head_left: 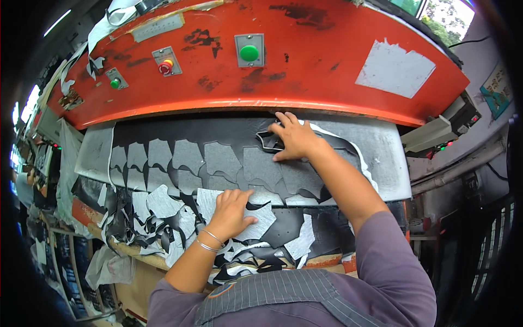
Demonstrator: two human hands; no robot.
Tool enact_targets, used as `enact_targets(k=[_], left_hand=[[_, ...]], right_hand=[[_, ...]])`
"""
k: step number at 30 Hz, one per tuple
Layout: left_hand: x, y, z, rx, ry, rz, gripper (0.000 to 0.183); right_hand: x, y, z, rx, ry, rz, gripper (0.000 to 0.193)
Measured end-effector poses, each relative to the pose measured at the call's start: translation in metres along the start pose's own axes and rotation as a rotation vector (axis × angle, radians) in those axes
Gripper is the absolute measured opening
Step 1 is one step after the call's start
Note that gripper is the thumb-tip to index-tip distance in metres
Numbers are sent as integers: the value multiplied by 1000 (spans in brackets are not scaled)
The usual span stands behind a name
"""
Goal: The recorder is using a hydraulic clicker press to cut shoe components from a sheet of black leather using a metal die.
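My right hand [296, 139] is over a small metal-edged cutting die [263, 141], its fingers and thumb curved around the die's right side; the palm hides part of it. The die rests on a black sheet [185, 126] spread over a pale grey cutting board [389, 163]. Rows of similar grey shapes [220, 158] run along the sheet to the left of the die. Nearer to me, my left hand [232, 212] lies with its fingers apart on a light grey cut piece [262, 220], holding nothing that I can make out.
A red press beam [316, 65] spans the far side, carrying green push buttons [249, 53] and a red stop button [165, 66]. Black and grey scraps [158, 229] heap along the near left edge. A plastic bag [110, 266] hangs below them. A control box [452, 128] stands at the right.
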State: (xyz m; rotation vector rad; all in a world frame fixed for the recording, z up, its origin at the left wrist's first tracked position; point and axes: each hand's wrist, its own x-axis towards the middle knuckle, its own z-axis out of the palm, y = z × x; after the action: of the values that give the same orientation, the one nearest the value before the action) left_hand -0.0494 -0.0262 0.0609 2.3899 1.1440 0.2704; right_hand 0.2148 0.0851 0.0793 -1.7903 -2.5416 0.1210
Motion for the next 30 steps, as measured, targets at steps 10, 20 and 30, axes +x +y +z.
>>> enact_targets(k=[10, 20, 30], left_hand=[[20, 32, 15, -538, 214, -27, 83], [-9, 112, 74, -1132, -61, 139, 64], [-47, 129, 94, -977, -37, -209, 39]], right_hand=[[-112, 2, 18, 1117, 342, 107, 75], [-262, -70, 39, 1585, 243, 178, 68], [-293, -73, 22, 1019, 237, 90, 54]])
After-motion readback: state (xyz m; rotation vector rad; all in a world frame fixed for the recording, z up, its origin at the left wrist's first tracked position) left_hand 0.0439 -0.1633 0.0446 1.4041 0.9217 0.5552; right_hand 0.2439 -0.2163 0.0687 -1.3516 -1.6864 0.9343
